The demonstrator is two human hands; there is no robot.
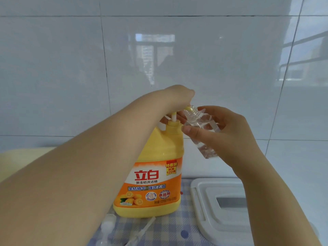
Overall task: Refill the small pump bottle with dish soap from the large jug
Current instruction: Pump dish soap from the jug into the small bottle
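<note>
Head view: the yellow jug (152,167) stands upright on a blue-and-white checked cloth (177,231), centre of the scene, in front of a white tiled wall (71,68). Its orange and white label reads 立白 in large red characters, with 新金桔洗洁精 beneath, then 金桔精华·强效去油 on a blue band, a red corner patch reading 特惠装 加量120克, and a round 食品用 badge beside pictured citrus fruit. The small print along the label's bottom edge is too fine to read.

The left hand (177,96) reaches in from the near left, forearm crossing in front of the jug's shoulder, wrist bent down over the jug's pump (174,121). Its fingers are curled over the pump head; how tightly, I cannot tell, since the back of the hand hides them.

The right hand (221,132) comes from the near right and grips the small bottle (200,128), thumb across its front and fingers wrapped behind. This clear bottle is held in the air just right of the jug's neck, tilted, its open threaded mouth touching or just beside the pump's spout. It holds clear liquid; how much, I cannot tell.

A small clear pump top with its tube (124,233) lies on the cloth near the jug's base. A white plastic lid (204,210) lies at the near right.
</note>
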